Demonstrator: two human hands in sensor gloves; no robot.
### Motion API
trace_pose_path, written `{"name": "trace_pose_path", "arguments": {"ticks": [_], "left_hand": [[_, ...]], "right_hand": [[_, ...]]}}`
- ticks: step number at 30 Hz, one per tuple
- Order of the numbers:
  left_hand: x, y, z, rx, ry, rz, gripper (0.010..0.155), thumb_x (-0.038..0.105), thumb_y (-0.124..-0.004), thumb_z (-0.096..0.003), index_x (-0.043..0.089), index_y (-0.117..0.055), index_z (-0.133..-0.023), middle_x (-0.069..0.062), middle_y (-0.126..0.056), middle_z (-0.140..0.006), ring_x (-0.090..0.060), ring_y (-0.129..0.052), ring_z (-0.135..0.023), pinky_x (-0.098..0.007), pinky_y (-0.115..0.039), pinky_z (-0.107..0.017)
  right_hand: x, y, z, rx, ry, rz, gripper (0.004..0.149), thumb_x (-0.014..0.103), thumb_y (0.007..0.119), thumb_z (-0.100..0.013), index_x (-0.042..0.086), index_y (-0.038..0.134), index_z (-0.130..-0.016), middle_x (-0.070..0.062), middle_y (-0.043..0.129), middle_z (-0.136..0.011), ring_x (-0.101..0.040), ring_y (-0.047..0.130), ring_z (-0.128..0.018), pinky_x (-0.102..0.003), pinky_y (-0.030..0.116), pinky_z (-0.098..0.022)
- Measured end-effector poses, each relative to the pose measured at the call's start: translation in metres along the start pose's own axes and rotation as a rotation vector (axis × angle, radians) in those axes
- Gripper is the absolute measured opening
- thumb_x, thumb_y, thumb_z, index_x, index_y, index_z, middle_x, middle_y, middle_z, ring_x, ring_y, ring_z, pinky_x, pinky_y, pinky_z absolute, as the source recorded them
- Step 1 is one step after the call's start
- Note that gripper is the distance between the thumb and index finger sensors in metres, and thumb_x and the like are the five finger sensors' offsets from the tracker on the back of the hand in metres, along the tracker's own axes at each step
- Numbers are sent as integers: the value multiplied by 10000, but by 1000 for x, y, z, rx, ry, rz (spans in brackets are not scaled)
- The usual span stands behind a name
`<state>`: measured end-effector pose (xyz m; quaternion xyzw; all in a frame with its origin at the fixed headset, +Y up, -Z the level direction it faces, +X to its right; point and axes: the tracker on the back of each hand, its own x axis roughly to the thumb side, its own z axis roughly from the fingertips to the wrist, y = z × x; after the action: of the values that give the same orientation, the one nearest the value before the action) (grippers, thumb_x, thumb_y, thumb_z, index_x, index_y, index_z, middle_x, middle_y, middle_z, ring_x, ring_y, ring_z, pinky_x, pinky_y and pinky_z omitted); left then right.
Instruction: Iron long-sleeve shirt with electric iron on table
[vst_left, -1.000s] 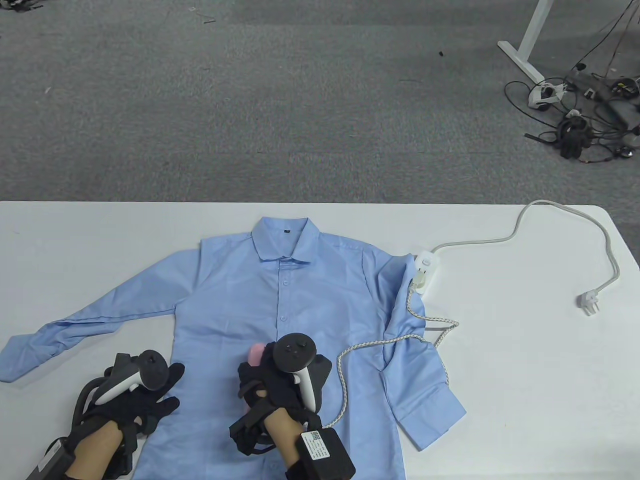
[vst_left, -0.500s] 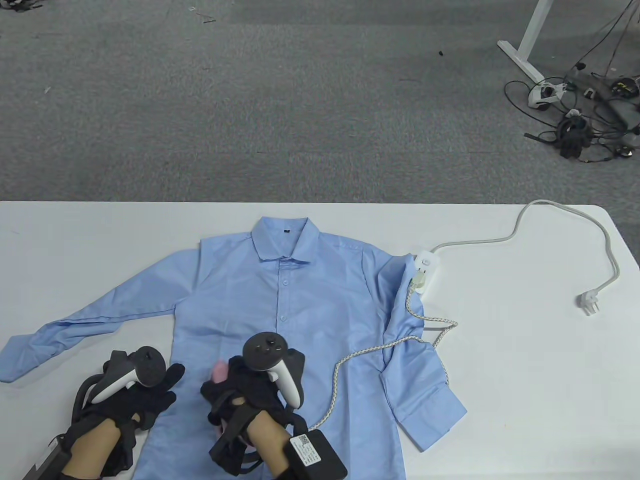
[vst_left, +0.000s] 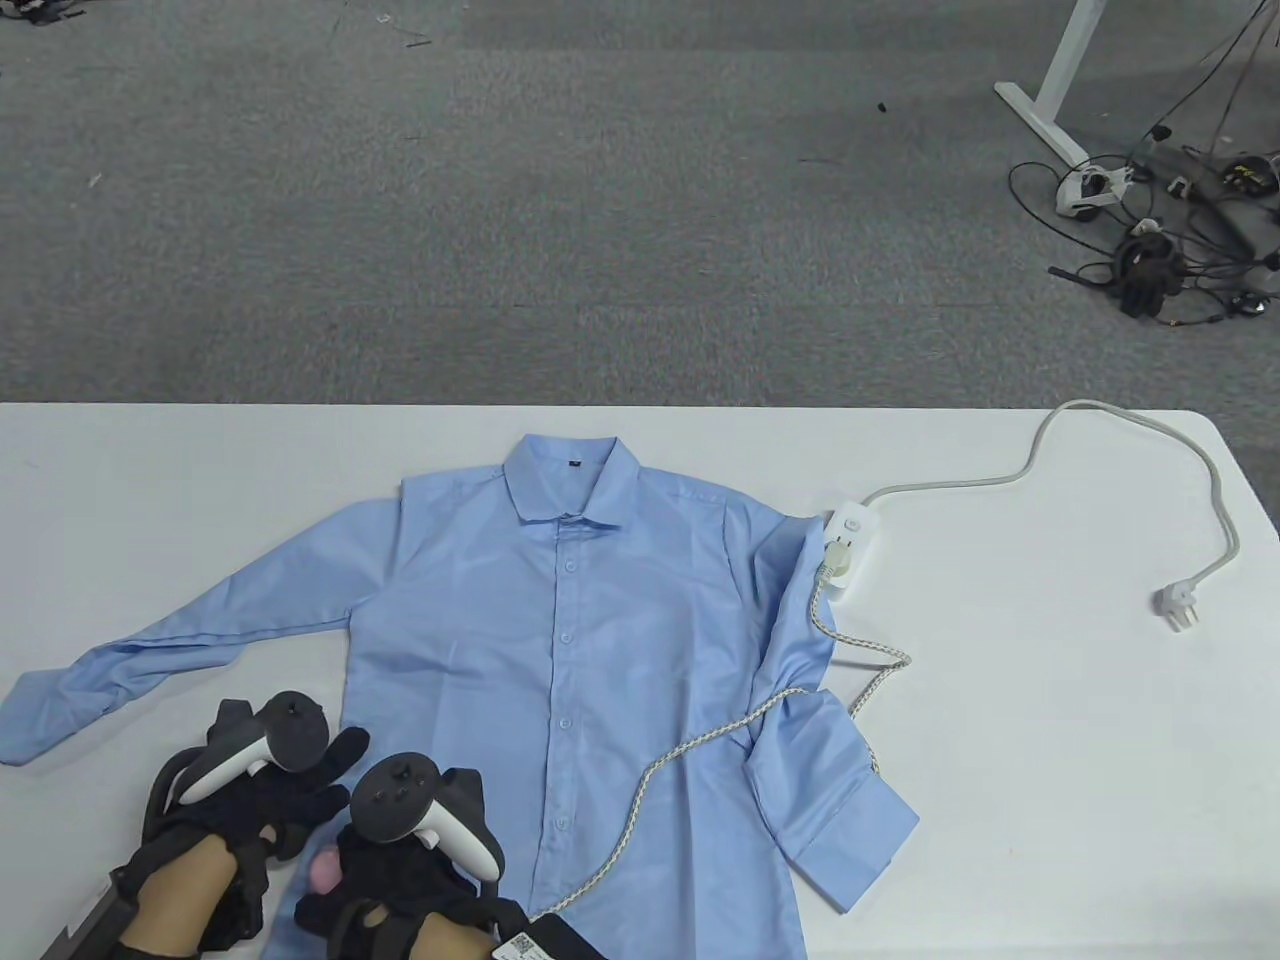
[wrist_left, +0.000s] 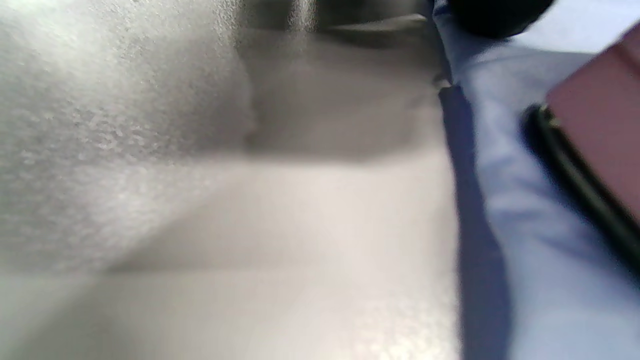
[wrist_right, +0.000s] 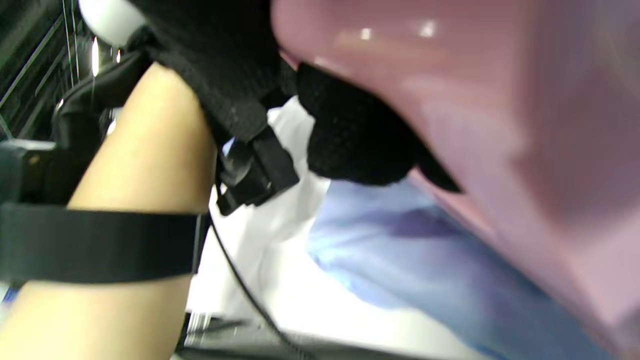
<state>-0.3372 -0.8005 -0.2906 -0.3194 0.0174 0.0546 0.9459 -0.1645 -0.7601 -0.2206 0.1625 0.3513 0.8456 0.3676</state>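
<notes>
A light blue long-sleeve shirt (vst_left: 560, 640) lies flat, front up, on the white table (vst_left: 1050, 760), its collar at the far side. At the shirt's lower left, my right hand (vst_left: 350, 890) grips a pink iron (vst_left: 325, 870), which is mostly hidden under the glove and tracker. My left hand (vst_left: 330, 780) rests with its fingers spread on the shirt's left edge, just beside the iron. The right wrist view is filled by the pink iron (wrist_right: 475, 100) over blue cloth (wrist_right: 410, 260). In the left wrist view the iron (wrist_left: 600, 125) sits blurred on the shirt (wrist_left: 530, 280).
A braided cord (vst_left: 690, 750) runs from the iron across the shirt's right sleeve to a white power strip (vst_left: 850, 545). The strip's own cable ends in a loose plug (vst_left: 1178, 605) at the table's right. Beyond the far edge is grey carpet.
My right hand slid the iron left and toward the near edge across the shirt's lower front. The cord trailed after it and tugged the right sleeve slightly. My left hand stayed put.
</notes>
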Motion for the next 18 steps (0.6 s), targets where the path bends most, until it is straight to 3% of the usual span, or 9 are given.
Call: {"name": "trace_pose_path", "arguments": {"ticks": [4, 18], "left_hand": [[1, -6, -2, -61, 2, -33, 746, 653, -597, -408, 600, -108, -970, 58, 90, -1135, -292, 70, -1100, -601, 16, -701], [1, -5, -2, -41, -8, -8, 744, 621, -632, -420, 591, -148, -984, 59, 55, -1147, -296, 42, -1108, -605, -2, -708]], "right_hand": [[-10, -8, 9, -107, 65, -68, 803, 338, 763, -468, -115, 316, -958, -176, 797, -674, -215, 1019, -406, -408, 947, -277], [-67, -55, 50, -396, 264, -314, 823, 349, 751, -465, -116, 277, -951, -171, 770, -706, -230, 1013, -451, -408, 948, -305]]}}
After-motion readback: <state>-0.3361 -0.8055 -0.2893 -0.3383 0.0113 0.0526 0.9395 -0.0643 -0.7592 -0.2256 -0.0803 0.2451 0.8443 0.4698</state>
